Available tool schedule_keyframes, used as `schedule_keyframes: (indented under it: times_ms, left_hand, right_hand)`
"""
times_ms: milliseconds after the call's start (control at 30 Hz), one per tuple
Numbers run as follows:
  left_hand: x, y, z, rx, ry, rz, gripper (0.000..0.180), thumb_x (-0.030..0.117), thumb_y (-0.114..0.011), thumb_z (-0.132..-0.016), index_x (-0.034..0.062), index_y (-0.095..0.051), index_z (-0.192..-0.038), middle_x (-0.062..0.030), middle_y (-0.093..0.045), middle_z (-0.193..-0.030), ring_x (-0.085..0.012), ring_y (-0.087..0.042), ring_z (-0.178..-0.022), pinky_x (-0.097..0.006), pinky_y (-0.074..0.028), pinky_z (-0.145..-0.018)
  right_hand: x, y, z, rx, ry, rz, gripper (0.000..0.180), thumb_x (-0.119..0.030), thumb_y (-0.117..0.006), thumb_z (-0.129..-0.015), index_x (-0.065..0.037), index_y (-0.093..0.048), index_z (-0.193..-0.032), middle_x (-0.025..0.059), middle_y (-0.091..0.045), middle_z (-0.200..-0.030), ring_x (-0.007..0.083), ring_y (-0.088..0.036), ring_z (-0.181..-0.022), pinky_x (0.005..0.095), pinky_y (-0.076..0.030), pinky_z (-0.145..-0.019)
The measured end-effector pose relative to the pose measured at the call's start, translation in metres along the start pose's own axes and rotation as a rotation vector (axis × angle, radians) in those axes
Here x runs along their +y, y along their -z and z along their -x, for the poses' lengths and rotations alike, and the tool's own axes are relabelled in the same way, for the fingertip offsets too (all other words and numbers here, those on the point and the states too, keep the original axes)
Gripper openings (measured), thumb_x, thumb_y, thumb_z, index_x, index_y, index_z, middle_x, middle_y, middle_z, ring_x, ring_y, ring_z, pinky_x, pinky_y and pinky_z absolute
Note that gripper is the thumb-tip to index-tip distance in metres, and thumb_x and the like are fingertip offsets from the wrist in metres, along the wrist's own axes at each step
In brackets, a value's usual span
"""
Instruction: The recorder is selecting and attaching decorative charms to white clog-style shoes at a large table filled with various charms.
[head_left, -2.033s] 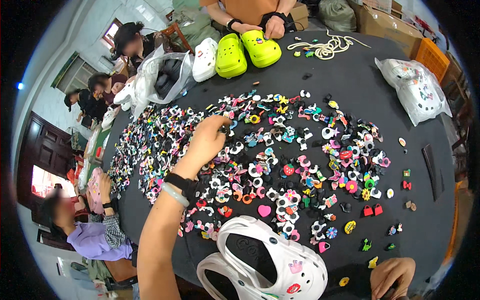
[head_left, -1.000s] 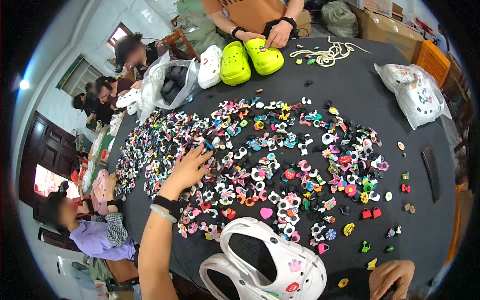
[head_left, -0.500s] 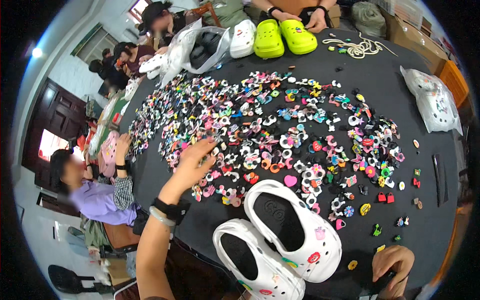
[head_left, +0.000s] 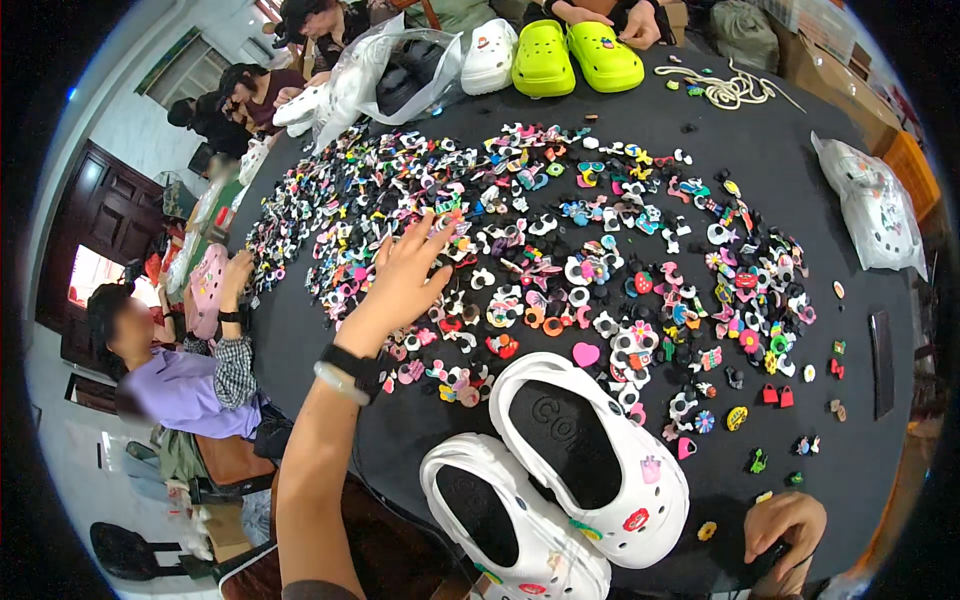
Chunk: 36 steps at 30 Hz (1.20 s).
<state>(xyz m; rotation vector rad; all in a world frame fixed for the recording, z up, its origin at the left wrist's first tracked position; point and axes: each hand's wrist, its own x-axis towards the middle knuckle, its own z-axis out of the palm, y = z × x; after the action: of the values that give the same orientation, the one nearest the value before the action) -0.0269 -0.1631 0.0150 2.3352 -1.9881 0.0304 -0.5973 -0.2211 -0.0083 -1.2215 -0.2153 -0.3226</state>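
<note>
My left hand reaches over a wide pile of shoe charms, fingers spread, the fingertips at the charms and nothing held. Close to me lie two white clogs, one nearer and one beside it, both with several colourful charms on their fronts. At the lower right my right hand rests on the black tabletop, bent at the wrist with its fingers curled down; whatever they hold, if anything, is hidden. A yellow flower charm lies just left of it, and a small yellow charm touches its upper edge.
Lime-green clogs, with another person's hands behind them, stand at the far edge beside a white clog. A bagged white clog and a black strip lie right. At left, a person in purple holds a pink clog.
My left hand has moved farther out and slightly right over the pile, its fingers more stretched. My right hand has stayed in place. The whole view has shifted slightly.
</note>
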Motion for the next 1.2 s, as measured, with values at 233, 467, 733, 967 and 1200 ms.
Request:
schedule_keyframes:
  times_ms: [233, 467, 733, 967, 1200]
  left_hand:
    - [0.013, 0.004, 0.043, -0.235, -0.318, 0.108, 0.046, 0.014, -0.056, -0.089, 0.015, -0.054, -0.135, -0.0151, -0.041, -0.148, -0.0332, -0.042, -0.133, -0.047, -0.03, -0.11]
    - [-0.014, 0.026, 0.081, 0.024, -0.021, 0.27, 0.054, 0.003, -0.061, -0.082, 0.006, -0.051, -0.135, -0.0207, -0.041, -0.147, -0.0382, -0.041, -0.134, -0.043, -0.032, -0.11]
    - [-0.03, 0.013, 0.14, -0.106, 0.054, 0.151, 0.047, 0.017, -0.06, -0.091, 0.0047, -0.051, -0.135, -0.0201, -0.042, -0.146, -0.0367, -0.039, -0.136, -0.044, -0.029, -0.112]
    - [-0.028, -0.007, 0.173, 0.177, 0.217, 0.254, 0.041, 0.008, -0.065, -0.088, 0.0032, -0.058, -0.128, -0.0193, -0.047, -0.143, -0.034, -0.046, -0.132, -0.041, -0.035, -0.109]
    - [-0.017, -0.005, 0.179, 0.247, 0.157, 0.343, 0.051, 0.009, -0.067, -0.086, 0.0032, -0.05, -0.135, -0.0201, -0.053, -0.136, -0.0356, -0.054, -0.122, -0.042, -0.041, -0.103]
  right_hand:
    - [-0.018, -0.017, -0.03, 0.131, 0.044, 0.128, 0.046, -0.035, -0.084, -0.073, 0.0, -0.068, -0.098, 0.0127, -0.068, -0.082, 0.0247, -0.063, -0.067, 0.0354, -0.044, -0.059]
    - [-0.009, -0.012, -0.014, 0.137, 0.053, 0.124, 0.05, -0.037, -0.085, -0.072, 0.0, -0.067, -0.099, 0.0129, -0.068, -0.083, 0.0242, -0.062, -0.067, 0.0355, -0.043, -0.059]
    - [-0.014, -0.021, -0.034, 0.111, 0.067, 0.139, 0.039, -0.031, -0.076, -0.082, -0.003, -0.064, -0.106, 0.0093, -0.067, -0.085, 0.0233, -0.061, -0.07, 0.0349, -0.043, -0.06]
    - [0.02, 0.009, 0.037, 0.0, 0.028, -0.029, 0.063, -0.01, -0.093, -0.059, 0.003, -0.063, -0.114, 0.0216, -0.07, -0.085, 0.0265, -0.07, -0.07, 0.0318, -0.05, -0.055]
    - [0.017, 0.0, 0.041, 0.213, 0.001, -0.008, 0.061, -0.014, -0.093, -0.058, 0.002, -0.064, -0.11, 0.0197, -0.07, -0.081, 0.0253, -0.069, -0.067, 0.0309, -0.049, -0.054]
